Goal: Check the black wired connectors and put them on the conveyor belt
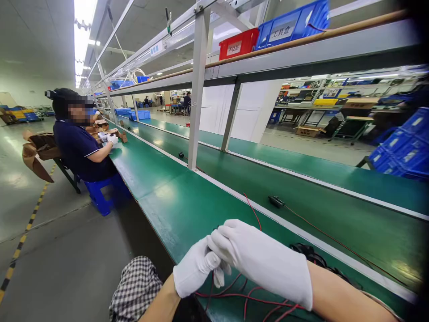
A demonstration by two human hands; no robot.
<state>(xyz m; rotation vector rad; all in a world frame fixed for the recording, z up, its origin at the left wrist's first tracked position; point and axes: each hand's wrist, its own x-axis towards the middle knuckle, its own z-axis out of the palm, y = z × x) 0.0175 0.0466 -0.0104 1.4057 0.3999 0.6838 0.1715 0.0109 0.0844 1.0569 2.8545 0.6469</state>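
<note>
Here we are at the green counter [161,203], our white-gloved hands meeting above it! Our left hand [196,264] bends its fingers inward, and our right hand [236,246] curls across it, fingers bunched together; what they have hold of is hidden, so we cannot tell. Below, between four and six o'clock of the hands, red and dark wires [231,294] trail in loops, while a red end [254,211] pokes out past one. At three, black coils [312,256] lie partly behind our right forearm. Over at two, beyond the rail, a black plug [276,201] lies on its cord! At ten, a co-worker [78,145] sits alongside; high at twelve, a red box [237,43] adjoins a blue one.
</note>
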